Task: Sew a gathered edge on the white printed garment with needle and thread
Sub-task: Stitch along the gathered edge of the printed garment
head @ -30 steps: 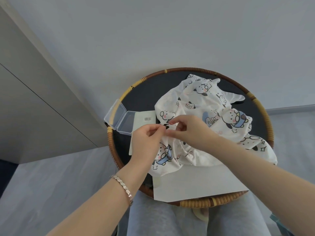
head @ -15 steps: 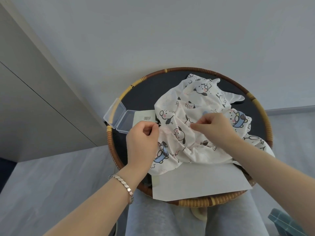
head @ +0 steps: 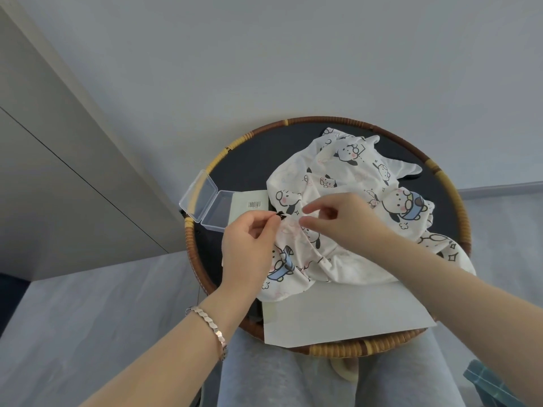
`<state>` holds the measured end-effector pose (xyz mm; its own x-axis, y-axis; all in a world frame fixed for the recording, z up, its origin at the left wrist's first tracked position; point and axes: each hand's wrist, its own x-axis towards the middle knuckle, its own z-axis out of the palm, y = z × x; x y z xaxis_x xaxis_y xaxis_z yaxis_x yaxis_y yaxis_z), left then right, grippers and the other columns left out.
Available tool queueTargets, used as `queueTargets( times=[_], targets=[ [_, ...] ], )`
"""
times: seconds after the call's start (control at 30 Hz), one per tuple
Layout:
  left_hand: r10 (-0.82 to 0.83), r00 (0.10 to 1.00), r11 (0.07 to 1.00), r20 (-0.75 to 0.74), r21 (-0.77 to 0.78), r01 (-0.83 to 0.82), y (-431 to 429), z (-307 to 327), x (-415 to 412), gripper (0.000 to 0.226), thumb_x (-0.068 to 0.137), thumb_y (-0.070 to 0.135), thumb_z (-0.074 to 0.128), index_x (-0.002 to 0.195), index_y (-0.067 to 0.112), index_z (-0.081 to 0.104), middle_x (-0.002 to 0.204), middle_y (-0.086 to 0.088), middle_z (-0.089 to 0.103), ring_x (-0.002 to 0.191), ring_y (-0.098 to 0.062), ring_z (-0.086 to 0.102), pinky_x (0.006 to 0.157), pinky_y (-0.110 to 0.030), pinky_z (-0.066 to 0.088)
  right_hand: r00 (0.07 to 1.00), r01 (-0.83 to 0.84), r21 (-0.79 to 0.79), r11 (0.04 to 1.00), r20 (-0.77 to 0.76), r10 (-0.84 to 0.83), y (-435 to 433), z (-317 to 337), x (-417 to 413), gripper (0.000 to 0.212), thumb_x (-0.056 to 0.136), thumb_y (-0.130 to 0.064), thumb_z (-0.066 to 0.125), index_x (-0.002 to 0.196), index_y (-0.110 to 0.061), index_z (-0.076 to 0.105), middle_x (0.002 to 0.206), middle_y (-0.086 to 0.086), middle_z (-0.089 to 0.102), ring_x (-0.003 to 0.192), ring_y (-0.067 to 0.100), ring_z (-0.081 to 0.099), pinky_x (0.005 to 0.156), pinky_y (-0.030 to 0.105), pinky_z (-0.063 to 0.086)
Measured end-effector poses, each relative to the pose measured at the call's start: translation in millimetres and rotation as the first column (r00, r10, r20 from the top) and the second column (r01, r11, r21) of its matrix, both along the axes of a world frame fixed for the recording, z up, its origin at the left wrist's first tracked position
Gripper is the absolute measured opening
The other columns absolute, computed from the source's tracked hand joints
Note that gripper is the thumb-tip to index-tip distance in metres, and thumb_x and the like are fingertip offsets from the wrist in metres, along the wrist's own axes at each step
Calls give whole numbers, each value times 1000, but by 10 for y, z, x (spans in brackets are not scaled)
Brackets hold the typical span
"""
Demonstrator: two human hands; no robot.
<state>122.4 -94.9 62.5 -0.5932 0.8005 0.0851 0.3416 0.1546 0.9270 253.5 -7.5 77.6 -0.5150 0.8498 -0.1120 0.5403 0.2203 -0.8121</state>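
I am pinching the bunched edge of the white printed garment [head: 338, 177] in my left grip [head: 249, 248], with thumb and forefinger closing on a small dark-marked fold right at the fingertips. My right grip [head: 343, 221] is hovering just beside that pinch. Its forefinger and thumb are showing a little apart and blurred, so I cannot tell whether it is carrying the needle, and no thread is showing. The rest of the garment is lying heaped under and beyond the right grip on the round bench [head: 323, 120]. An open clear box [head: 211, 207] is sitting just outboard of the left grip. I am reading this as mid-stitch, with the gathering under way. Next, I am expecting the right grip to need to meet the fold at the left fingertips and draw through it without slackening the gathers.
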Motion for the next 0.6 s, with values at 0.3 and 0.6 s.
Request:
queueTargets(
  times=[0.3,0.6],
  targets=[
    [-63,994,997,-89,28,65,-49,-50,-13,9,86,14,63,93,14,69,80,17,63,76,4,62,70,-4,47,997,-68,31,997,24,68,-82,18,-49,15,84,-25,66,69,-21,63,56,-2,47,50,8,39,50,11,34],
    [-61,921,998,-385,-40,49,-21,-162,-46,22,91,17,55,109,10,66,102,2,65,92,-2,53,75,4,37,985,-151,39,988,86,147,-167,7,123,12,83,-13,64,72,-17,64,68,-7,58,59,1,48,61,7,38]
  ],
)
